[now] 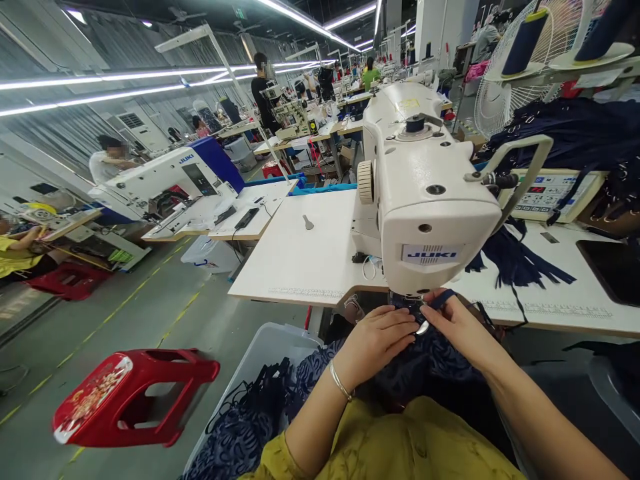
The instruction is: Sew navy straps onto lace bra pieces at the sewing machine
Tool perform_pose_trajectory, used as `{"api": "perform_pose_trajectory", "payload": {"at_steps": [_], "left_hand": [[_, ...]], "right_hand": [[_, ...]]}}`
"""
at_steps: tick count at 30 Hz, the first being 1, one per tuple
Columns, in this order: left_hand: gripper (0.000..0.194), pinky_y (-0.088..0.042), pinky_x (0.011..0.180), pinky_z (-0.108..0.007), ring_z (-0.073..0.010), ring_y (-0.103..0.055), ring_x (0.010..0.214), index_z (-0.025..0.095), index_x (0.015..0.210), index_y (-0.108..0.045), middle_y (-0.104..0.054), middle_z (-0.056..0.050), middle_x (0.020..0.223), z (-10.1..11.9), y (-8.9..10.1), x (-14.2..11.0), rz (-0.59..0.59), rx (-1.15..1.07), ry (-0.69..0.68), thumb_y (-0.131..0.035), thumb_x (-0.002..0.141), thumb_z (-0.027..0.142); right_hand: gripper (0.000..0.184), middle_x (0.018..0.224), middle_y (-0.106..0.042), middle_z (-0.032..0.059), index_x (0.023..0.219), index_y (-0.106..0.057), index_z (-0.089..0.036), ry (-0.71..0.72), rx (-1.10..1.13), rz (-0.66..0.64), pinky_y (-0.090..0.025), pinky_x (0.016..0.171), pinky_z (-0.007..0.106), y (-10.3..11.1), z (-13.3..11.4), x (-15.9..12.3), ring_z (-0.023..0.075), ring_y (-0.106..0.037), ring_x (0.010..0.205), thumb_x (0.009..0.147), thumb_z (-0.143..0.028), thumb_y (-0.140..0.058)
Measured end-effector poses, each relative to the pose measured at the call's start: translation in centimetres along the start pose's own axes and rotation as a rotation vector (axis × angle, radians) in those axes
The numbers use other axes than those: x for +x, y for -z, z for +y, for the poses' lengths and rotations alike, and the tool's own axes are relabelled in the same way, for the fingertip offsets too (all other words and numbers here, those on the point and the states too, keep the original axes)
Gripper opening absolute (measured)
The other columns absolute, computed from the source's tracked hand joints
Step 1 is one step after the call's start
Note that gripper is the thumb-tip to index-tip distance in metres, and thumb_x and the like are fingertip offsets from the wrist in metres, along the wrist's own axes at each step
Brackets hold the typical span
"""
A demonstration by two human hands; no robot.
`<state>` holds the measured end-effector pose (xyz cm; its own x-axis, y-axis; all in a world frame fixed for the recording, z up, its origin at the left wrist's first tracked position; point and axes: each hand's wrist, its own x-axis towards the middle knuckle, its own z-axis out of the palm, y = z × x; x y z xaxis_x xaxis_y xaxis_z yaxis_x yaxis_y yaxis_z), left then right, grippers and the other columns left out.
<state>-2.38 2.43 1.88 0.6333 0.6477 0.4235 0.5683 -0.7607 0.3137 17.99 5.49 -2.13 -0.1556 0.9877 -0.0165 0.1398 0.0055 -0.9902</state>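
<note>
Navy strap (443, 299) just below sewing machine (433, 200) head. Judgement: keep it flat, fingertips clear of stitching point. Long axis slants toward machine's right; other end hidden. Right hand (457, 323): thumb, forefinger pinch strap. Left hand (383, 337): fingers together, grip unclear; patterned fabric (445, 357) beneath.

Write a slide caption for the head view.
Left hand and right hand at dark fabric below a white sewing machine.

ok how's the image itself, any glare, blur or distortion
Head view: wide-angle stretch makes the red stool appear to lean; ceiling lights burn near-white; sheen on the sewing machine; left hand and right hand fairly sharp, background softer.
</note>
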Motion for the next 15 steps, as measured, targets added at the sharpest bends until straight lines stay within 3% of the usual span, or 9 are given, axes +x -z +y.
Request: {"api": "perform_pose_trajectory", "payload": {"at_steps": [9,15], "left_hand": [[0.022,-0.048,0.105,-0.04,-0.0179,-0.063,0.113,0.023,0.111,-0.066,-0.072,-0.004,0.109,-0.8,-0.8,-0.1,0.142,-0.29,0.121,-0.052,0.095,0.022],[0.025,-0.046,0.107,-0.042,-0.018,-0.061,0.116,0.023,0.115,-0.064,-0.07,-0.005,0.116,-1.2,-1.1,-0.2,0.112,-0.257,0.067,-0.056,0.092,0.019]], "right_hand": [[0.027,0.077,-0.047,-0.0021,0.101,-0.051,-0.024,-0.014,0.045,-0.026,-0.039,0.063,0.028,0.0,0.2,0.1,0.015,-0.045,0.069,0.084,-0.043,-0.061],[0.028,0.079,-0.047,-0.0025,0.103,-0.051,-0.024,-0.004,0.087,-0.04,-0.039,0.063,0.027,0.0,0.7,0.3,0.0139,-0.044,0.069,0.086,-0.043,-0.06]]}}
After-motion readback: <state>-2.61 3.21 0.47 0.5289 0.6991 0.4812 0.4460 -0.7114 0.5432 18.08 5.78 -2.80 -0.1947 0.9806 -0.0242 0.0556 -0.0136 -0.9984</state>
